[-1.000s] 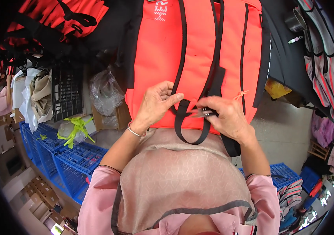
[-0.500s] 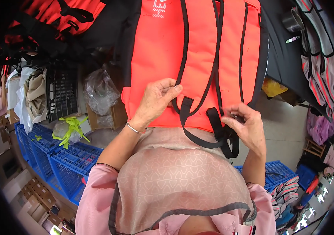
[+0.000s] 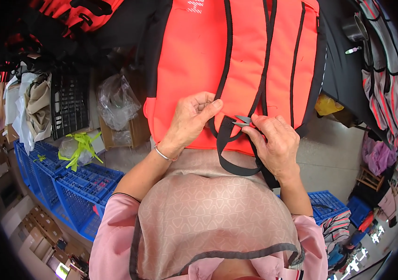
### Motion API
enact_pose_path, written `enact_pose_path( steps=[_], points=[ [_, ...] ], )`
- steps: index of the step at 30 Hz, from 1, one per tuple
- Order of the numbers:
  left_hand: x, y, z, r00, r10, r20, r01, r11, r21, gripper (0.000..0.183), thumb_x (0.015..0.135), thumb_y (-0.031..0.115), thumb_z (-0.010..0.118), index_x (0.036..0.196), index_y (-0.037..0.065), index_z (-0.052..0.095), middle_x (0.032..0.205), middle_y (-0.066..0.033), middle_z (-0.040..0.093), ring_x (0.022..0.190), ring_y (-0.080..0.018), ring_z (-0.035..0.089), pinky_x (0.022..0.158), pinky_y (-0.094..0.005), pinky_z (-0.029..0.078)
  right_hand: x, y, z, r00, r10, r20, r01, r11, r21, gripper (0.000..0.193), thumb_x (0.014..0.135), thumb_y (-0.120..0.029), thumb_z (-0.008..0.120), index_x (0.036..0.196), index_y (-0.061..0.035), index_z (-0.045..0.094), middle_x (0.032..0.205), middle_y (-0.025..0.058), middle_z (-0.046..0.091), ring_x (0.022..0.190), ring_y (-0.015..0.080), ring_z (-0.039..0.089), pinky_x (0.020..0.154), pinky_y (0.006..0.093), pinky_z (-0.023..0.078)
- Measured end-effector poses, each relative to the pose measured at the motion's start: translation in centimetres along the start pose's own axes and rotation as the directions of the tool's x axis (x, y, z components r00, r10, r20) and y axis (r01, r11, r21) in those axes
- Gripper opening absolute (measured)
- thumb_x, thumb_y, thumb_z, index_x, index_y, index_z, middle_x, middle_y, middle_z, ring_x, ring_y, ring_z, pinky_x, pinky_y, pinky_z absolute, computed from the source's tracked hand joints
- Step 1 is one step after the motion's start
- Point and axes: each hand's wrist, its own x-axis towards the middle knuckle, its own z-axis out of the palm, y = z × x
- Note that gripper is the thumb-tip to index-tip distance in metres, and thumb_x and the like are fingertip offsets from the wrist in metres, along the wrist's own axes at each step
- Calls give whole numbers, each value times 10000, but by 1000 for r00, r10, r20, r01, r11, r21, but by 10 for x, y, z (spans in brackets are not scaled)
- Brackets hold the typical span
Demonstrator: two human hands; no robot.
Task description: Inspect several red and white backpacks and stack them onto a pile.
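Backpack (image 3: 189, 70): bright red with black sides, lying right in front of the person, its lower edge up against the apron (image 3: 217, 205).
Shoulder strap (image 3: 243, 60): red, black-edged, running down the back to a hanging loop of black webbing (image 3: 238, 170).
Left hand (image 3: 190, 116): on the strap's edge, grip pinched tight, thumb against fingers, the black trim between them; bracelet (image 3: 161, 154) at the wrist.
Right hand (image 3: 276, 142): grip curled round small scissors (image 3: 245, 119), blades parted, points toward the left hand, right beside the top of the webbing!
Left side: clear plastic bag (image 3: 117, 102) near the backpack, then a black crate (image 3: 70, 102); lower down, blue crates (image 3: 87, 186) with yellow-green ribbons (image 3: 80, 149) on top.
Right side: yellow bag (image 3: 327, 105) close by, striped cloth (image 3: 390, 93) and a purple bag (image 3: 378, 154) farther out.
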Motion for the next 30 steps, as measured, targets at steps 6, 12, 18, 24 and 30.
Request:
enact_pose_path(
  steps=[6,12,18,24,30],
  points=[
    [0,-1,0,1000,10,5,-10,1000,4,203,949,202,645,923,2,660,761,56,598,695,-6,505,621,-191,399,0,1,3,1000,-14,0,14,999,-38,314,682,-197,830,908,-43,677,795,58,663,629,215,602,549,316,484],
    [1,-4,-2,1000,24,8,-24,999,28,198,949,197,644,911,3,656,760,55,598,695,-3,505,616,-187,397,0,0,4,1000,-20,5,20,998,-60,326,671,-202,832,913,-48,676,800,52,661,636,203,597,545,314,480],
    [2,-3,-2,1000,3,20,-3,1000,11,197,947,191,651,950,-6,664,775,50,608,710,-7,525,631,-180,416,2,3,10,999,-39,-17,38,999,-30,304,670,-191,834,878,-42,669,777,56,651,631,199,592,539,313,472],
    [6,-9,-2,1000,-3,14,4,998,-70,211,948,193,655,996,-12,663,827,34,635,747,-18,559,670,-184,451,-4,9,25,876,432,215,-457,597,659,214,850,-154,738,974,-32,614,720,26,603,580,104,525,500,250,403],
    [9,-20,-1,994,109,-3,-109,992,-69,211,946,186,658,993,-19,662,824,26,638,739,-22,562,663,-189,455,0,8,8,715,572,401,-591,189,785,215,932,-178,672,1033,-10,583,750,21,607,620,74,536,540,222,426]
  ],
)
